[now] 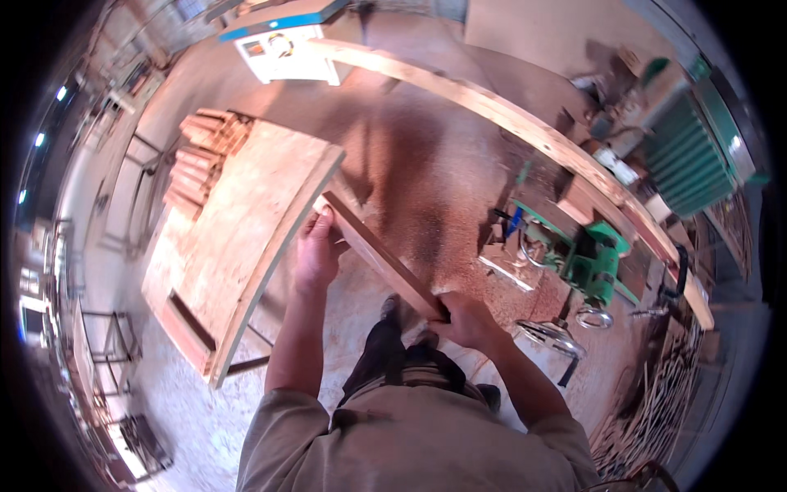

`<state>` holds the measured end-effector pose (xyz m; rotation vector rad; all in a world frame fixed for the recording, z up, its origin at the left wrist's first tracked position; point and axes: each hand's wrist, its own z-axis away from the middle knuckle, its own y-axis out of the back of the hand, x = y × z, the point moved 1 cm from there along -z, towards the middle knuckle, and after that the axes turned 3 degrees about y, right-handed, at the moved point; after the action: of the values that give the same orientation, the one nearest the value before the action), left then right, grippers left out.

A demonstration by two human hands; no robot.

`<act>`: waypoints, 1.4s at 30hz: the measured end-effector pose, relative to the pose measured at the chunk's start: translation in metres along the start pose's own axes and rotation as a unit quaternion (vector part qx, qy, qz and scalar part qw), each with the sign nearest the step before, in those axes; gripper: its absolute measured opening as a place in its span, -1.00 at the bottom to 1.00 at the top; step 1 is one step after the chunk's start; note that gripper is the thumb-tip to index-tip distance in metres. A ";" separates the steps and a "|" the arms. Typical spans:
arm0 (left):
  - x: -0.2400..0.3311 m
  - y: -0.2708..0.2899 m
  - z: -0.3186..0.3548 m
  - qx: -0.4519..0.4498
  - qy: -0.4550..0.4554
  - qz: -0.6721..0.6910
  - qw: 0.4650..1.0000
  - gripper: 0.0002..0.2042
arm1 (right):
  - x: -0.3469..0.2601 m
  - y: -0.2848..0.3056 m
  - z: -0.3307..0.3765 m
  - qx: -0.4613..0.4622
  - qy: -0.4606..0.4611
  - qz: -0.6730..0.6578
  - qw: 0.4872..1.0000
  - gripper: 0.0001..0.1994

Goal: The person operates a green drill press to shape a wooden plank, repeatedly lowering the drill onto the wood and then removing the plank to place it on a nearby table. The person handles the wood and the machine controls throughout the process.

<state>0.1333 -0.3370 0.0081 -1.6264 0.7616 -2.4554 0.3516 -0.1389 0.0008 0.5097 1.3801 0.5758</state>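
Observation:
A short wooden board [384, 258] slants across in front of my body, held up at both ends. My left hand [318, 244] grips its far left end, thumb on top, close to the edge of a wooden worktable [254, 197]. Around the near right end my right hand [466, 318] is closed. At the table's far left side lie stacked wooden pieces [197, 168]. Another wooden piece [188, 332] rests at the table's near left corner.
Right of me stands a green woodworking machine [597, 266] with metal handwheels. A long timber beam [492, 107] curves across the far right side. A white cabinet with a blue top edge [287, 49] stands far off. Thin wood strips [648, 410] are heaped at lower right.

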 end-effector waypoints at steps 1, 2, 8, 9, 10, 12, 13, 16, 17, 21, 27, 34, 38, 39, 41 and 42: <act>0.005 0.002 0.013 0.029 -0.020 -0.004 0.999 -0.71 | -0.004 -0.014 -0.003 -0.039 0.015 -0.019 0.999 -0.49; 0.008 0.009 0.022 -0.012 -0.031 0.006 0.999 -0.64 | -0.006 -0.030 -0.007 -0.034 0.005 -0.104 0.994 -0.58; -0.038 0.049 0.075 0.027 0.012 -0.120 0.992 -0.52 | -0.047 -0.099 -0.055 0.045 0.042 -0.066 0.996 -0.66; -0.047 0.064 0.066 0.106 -0.064 -0.196 0.973 -0.66 | -0.046 -0.114 -0.064 0.024 0.062 -0.065 0.996 -0.66; -0.044 0.082 0.060 0.139 -0.054 -0.170 0.974 -0.69 | -0.051 -0.123 -0.072 -0.004 0.064 -0.096 0.993 -0.64; -0.026 0.126 0.053 0.214 -0.042 -0.104 0.970 -0.74 | -0.053 -0.139 -0.088 -0.031 0.059 -0.149 0.987 -0.60; -0.014 0.149 0.050 0.254 -0.041 -0.066 0.964 -0.77 | -0.046 -0.145 -0.098 -0.027 0.054 -0.171 0.983 -0.59; -0.001 0.288 0.047 0.383 -0.126 -0.148 0.903 -0.84 | -0.034 -0.146 -0.124 -0.018 0.007 -0.159 0.987 -0.66; 0.005 0.330 0.051 0.439 -0.151 -0.197 0.863 -0.80 | -0.034 -0.138 -0.130 -0.030 -0.023 -0.142 0.989 -0.70; 0.082 0.437 0.077 0.605 0.011 -0.431 0.669 -0.71 | 0.014 -0.138 -0.138 0.000 -0.136 -0.110 0.985 -0.81; 0.102 0.543 0.095 0.679 0.122 -0.479 0.542 -0.77 | -0.002 -0.167 -0.172 -0.021 -0.262 -0.172 0.949 -0.80; 0.090 0.574 0.085 0.677 0.132 -0.548 0.474 -0.72 | -0.031 -0.192 -0.226 -0.067 -0.257 -0.148 0.953 -0.81; 0.106 0.557 0.081 0.626 0.147 -0.588 0.490 -0.62 | -0.033 -0.190 -0.246 -0.064 -0.266 -0.165 0.947 -0.80; 0.110 0.558 0.077 0.615 0.147 -0.593 0.498 -0.60 | -0.034 -0.188 -0.251 -0.061 -0.264 -0.151 0.951 -0.80; 0.116 0.563 0.053 0.612 0.089 -0.610 0.495 -0.59 | -0.033 -0.183 -0.253 -0.051 -0.262 -0.125 0.956 -0.79; 0.121 0.563 0.045 0.611 0.065 -0.618 0.490 -0.59 | -0.030 -0.184 -0.249 -0.045 -0.268 -0.125 0.954 -0.79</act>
<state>0.0163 -0.8848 -0.1339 -1.1726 -2.4522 -2.1580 0.1163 -0.2979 -0.1257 0.3714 0.8767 0.2615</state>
